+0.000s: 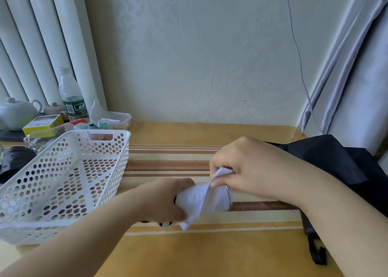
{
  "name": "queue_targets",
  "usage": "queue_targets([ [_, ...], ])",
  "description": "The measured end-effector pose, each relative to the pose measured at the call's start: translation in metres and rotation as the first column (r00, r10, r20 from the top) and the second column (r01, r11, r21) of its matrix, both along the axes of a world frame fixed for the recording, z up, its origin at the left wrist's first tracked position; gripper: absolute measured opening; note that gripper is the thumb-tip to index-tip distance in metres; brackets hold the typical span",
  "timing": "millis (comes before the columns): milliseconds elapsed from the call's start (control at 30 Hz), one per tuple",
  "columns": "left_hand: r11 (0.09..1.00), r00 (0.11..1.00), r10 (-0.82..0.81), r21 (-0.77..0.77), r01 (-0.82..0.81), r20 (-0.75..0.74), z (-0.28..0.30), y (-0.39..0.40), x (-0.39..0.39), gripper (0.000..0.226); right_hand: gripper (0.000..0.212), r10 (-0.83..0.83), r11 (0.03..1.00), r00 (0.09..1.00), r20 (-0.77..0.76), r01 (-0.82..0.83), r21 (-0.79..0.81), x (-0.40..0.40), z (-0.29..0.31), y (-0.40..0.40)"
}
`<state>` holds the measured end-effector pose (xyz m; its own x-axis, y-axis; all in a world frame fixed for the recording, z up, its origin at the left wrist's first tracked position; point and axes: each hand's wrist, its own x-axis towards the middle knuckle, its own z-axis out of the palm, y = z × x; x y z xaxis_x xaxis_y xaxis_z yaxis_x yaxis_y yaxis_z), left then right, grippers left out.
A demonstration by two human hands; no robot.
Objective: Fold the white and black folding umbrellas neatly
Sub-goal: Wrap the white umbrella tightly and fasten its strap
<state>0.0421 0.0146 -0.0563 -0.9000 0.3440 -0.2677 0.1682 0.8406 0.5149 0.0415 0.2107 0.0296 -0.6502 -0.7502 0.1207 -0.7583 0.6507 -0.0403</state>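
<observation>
Your left hand (168,201) is curled round the white umbrella (201,201), gripping the bundled canopy from the near side, just above the bench (189,253). Your right hand (249,169) pinches a narrow strip of white cloth between thumb and fingers at the far end of the bundle; it looks like the closing strap or a loose flap of the canopy, though you cannot tell which from this view. A dark bit pokes out below your left hand, probably the handle, but it is mostly hidden.

Judging by how things lie, the white umbrella is collapsed and gathered into a short roll, so its folding looks close to done: what seems left is wrapping that strip round and fastening it. The pleats at the lower end hang a little loose, so you may want to smooth them before closing.

The black umbrella (344,165) lies on the bench to your right, partly under your right forearm, its canopy slack and spread in a heap with a black strap (317,253) trailing toward you. It looks untouched, so that half of the job remains.

A white perforated basket (63,178) stands to your left, near the bundle but apart from it.
</observation>
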Motion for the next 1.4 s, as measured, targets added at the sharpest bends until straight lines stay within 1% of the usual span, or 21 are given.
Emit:
queue_targets([
  [67,0.982,0.987,-0.147,-0.127,0.138,-0.069,-0.003,0.006,0.007,0.047,0.025,-0.095,0.985,0.977,0.189,0.120,-0.126,-0.014,-0.004,0.003],
  [167,0.939,0.915,-0.303,-0.248,0.238,-0.268,-0.001,0.006,0.012,0.048,0.023,-0.156,0.940,0.918,0.364,0.252,-0.232,-0.034,-0.017,0.005],
  [233,0.936,0.862,-0.338,-0.229,0.267,-0.377,0.003,0.005,0.016,0.045,0.022,-0.159,0.927,0.886,0.436,0.286,-0.243,-0.045,-0.026,0.007],
  [300,0.927,0.818,-0.374,-0.207,0.313,-0.437,0.009,0.007,0.024,0.042,0.023,-0.118,0.922,0.851,0.511,0.286,-0.263,-0.050,-0.034,0.010],
  [367,0.920,0.746,-0.391,-0.192,0.343,-0.540,0.009,0.005,0.028,0.040,0.022,-0.076,0.909,0.800,0.595,0.301,-0.289,-0.052,-0.043,0.011],
  [433,0.939,0.691,-0.328,-0.144,0.311,-0.645,0.007,-0.001,0.029,0.043,0.009,-0.003,0.892,0.702,0.712,0.324,-0.315,-0.053,-0.051,0.014],
  [467,0.950,0.695,-0.285,-0.097,0.297,-0.660,0.007,-0.002,0.029,0.047,0.005,0.025,0.885,0.640,0.768,0.343,-0.315,-0.054,-0.057,0.014],
  [567,0.952,0.796,-0.231,0.040,0.305,-0.559,0.009,0.002,0.035,0.075,0.039,0.076,0.879,0.400,0.913,0.406,-0.251,-0.057,-0.074,0.015],
  [600,0.947,0.836,-0.211,0.104,0.303,-0.507,0.012,0.004,0.038,0.078,0.041,0.135,0.845,0.318,0.939,0.458,-0.277,-0.056,-0.079,0.014],
  [633,0.938,0.877,-0.175,0.196,0.287,-0.447,0.015,0.005,0.040,0.072,0.035,0.208,0.772,0.252,0.945,0.551,-0.316,-0.056,-0.086,0.014],
  [700,0.886,0.959,-0.068,0.425,0.185,-0.275,0.021,0.005,0.041,0.046,0.019,0.308,0.610,0.215,0.927,0.703,-0.366,-0.046,-0.098,0.015],
  [733,0.846,0.985,-0.021,0.522,0.108,-0.169,0.021,0.004,0.040,0.037,0.028,0.356,0.544,0.216,0.909,0.743,-0.390,-0.039,-0.101,0.015],
  [800,0.754,0.999,0.048,0.656,-0.040,0.006,0.016,0.002,0.039,0.032,0.043,0.423,0.461,0.232,0.876,0.777,-0.428,-0.029,-0.105,0.013],
  [867,0.643,0.986,0.075,0.749,-0.160,0.146,0.010,0.001,0.039,0.035,0.044,0.512,0.384,0.199,0.835,0.817,-0.430,-0.025,-0.105,0.010],
  [933,0.511,0.967,0.073,0.823,-0.247,0.245,0.004,0.002,0.037,0.037,0.039,0.567,0.369,0.196,0.800,0.808,-0.460,-0.023,-0.105,0.005],
  [1000,0.385,0.928,0.105,0.845,-0.370,0.358,-0.002,0.003,0.032,0.038,0.031,0.560,0.362,0.254,0.788,0.781,-0.509,-0.021,-0.109,0.002],
  [1067,0.306,0.888,0.130,0.834,-0.460,0.442,-0.005,0.004,0.030,0.038,0.037,0.541,0.356,0.323,0.776,0.749,-0.559,-0.020,-0.110,-0.002],
  [1167,0.259,0.860,0.120,0.820,-0.510,0.497,-0.014,0.005,0.026,0.037,0.025,0.354,0.342,0.503,0.789,0.715,-0.609,-0.021,-0.113,-0.011],
  [1267,0.254,0.852,0.123,0.814,-0.523,0.509,-0.021,0.005,0.026,0.040,0.024,0.083,0.417,0.653,0.753,0.663,-0.621,-0.017,-0.108,-0.018],
  [1333,0.320,0.877,0.106,0.819,-0.477,0.469,-0.018,0.004,0.030,0.041,0.028,-0.082,0.514,0.733,0.675,0.612,-0.601,-0.014,-0.106,-0.018],
  [1400,0.416,0.895,0.129,0.796,-0.440,0.427,-0.015,0.007,0.022,0.039,0.030,-0.193,0.554,0.787,0.586,0.580,-0.597,-0.011,-0.103,-0.018],
])
